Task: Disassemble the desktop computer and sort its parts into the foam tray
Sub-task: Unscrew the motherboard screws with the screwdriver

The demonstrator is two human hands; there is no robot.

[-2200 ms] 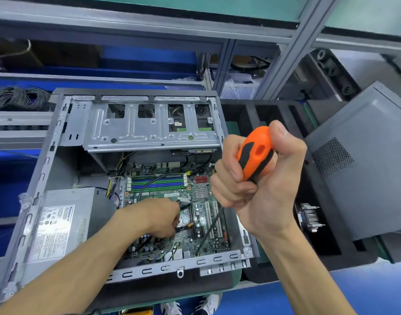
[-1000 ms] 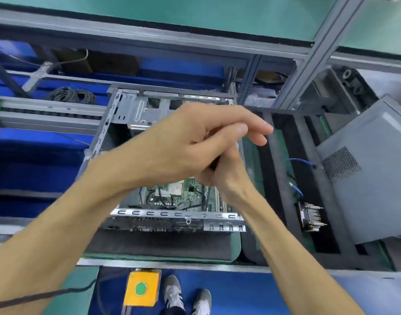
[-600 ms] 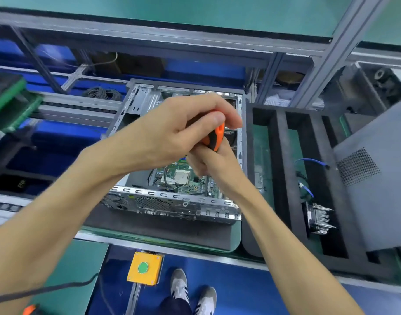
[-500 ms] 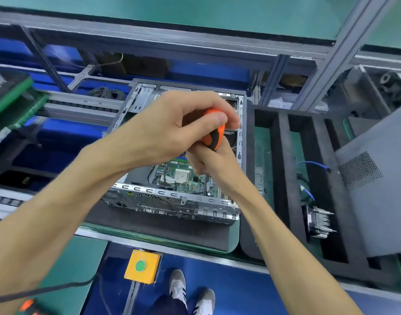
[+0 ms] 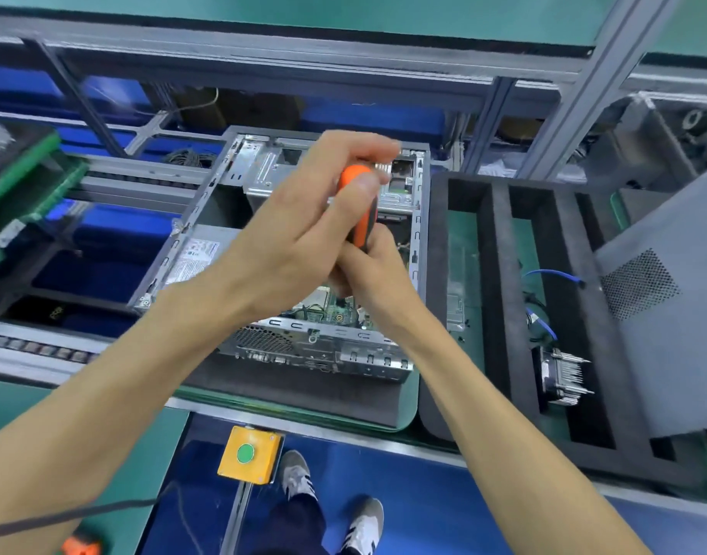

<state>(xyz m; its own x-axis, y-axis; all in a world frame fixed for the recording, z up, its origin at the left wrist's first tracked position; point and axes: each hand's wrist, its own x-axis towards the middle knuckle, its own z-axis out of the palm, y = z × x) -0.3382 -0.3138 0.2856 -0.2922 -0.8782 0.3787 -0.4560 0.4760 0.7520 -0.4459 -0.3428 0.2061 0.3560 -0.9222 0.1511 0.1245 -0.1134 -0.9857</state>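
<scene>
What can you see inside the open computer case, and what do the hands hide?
Inside the computer case a power supply, a metal drive cage and a strip of motherboard show. The hands, left and right, gripping the orange screwdriver, hide the rest.

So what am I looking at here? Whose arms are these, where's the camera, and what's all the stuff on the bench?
No robot here: a person works bare-handed, and the camera sits on their head, looking down. That is why you see their shoes at the bottom. Both hands wrap an orange screwdriver: the left hand over its top, the right hand lower down. Beneath them lies an opened computer case with its circuit board showing. To its right sits a black foam tray holding a heatsink and blue cables. A grey panel rests on the tray's far side.
</scene>
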